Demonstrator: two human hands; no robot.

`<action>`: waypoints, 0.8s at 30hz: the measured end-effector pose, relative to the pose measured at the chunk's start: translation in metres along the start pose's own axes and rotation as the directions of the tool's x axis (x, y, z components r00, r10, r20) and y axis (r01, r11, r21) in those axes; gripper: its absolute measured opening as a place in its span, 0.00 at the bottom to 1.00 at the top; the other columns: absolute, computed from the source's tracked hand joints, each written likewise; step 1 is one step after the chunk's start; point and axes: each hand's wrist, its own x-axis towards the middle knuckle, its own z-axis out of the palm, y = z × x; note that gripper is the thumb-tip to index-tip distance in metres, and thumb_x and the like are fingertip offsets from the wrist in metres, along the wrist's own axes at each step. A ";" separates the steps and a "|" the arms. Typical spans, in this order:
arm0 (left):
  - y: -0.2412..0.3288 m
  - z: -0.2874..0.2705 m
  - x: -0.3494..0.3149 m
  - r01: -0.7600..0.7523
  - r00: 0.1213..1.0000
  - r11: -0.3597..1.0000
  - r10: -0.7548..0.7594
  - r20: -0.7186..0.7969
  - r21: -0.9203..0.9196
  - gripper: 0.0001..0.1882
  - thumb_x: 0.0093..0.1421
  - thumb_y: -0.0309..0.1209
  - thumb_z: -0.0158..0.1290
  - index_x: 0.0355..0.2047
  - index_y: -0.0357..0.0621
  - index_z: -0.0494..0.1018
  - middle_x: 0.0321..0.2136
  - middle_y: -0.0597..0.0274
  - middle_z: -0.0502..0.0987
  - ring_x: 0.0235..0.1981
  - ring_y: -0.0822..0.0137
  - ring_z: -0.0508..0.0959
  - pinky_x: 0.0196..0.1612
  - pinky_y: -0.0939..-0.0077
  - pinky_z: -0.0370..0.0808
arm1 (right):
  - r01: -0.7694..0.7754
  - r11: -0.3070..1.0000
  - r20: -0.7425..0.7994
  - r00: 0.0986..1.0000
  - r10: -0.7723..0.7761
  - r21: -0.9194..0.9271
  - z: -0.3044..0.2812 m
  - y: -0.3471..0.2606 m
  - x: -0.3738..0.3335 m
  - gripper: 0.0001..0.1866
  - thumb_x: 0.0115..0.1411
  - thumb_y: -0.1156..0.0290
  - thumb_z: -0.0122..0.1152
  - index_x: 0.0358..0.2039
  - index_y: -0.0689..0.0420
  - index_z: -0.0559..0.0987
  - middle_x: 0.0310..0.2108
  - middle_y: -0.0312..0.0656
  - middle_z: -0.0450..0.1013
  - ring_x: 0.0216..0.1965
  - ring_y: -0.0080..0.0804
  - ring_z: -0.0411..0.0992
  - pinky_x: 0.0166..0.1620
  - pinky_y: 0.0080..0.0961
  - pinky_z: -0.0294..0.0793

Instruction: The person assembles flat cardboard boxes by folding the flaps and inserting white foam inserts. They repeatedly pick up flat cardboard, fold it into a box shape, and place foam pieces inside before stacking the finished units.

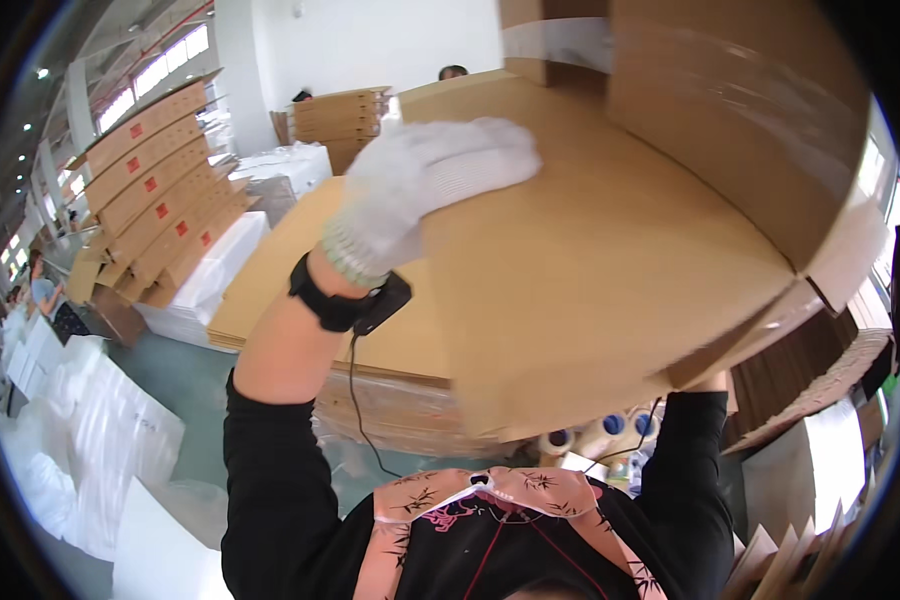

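A large brown cardboard box, partly unfolded, fills the middle and right in front of me. One broad panel faces up and another stands upright at the right. My left hand, in a white knitted glove, reaches across the broad panel's left edge. Its fingers lie along the upper face, and part of the glove goes behind the edge. A black band with a small device is strapped round that wrist. My right hand is hidden by the box's lower right corner; only a bit of wrist shows above the black sleeve.
Flat cardboard sheets lie stacked beneath the box. Printed cartons are piled at the left, and clear plastic bags lie at the lower left. Rolls of tape sit below the box. Folded cardboard stands at the right. People are farther off.
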 end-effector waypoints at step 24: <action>-0.029 -0.002 -0.434 0.355 0.403 0.776 -0.631 0.663 0.522 0.16 0.55 0.32 0.49 0.44 0.45 0.75 0.46 0.56 0.77 0.49 0.57 0.77 0.53 0.63 0.74 | -0.917 0.364 0.298 0.306 0.904 -0.162 0.092 0.474 0.051 0.29 0.68 0.52 0.50 0.58 0.63 0.67 0.44 0.58 0.73 0.46 0.51 0.74 0.45 0.47 0.78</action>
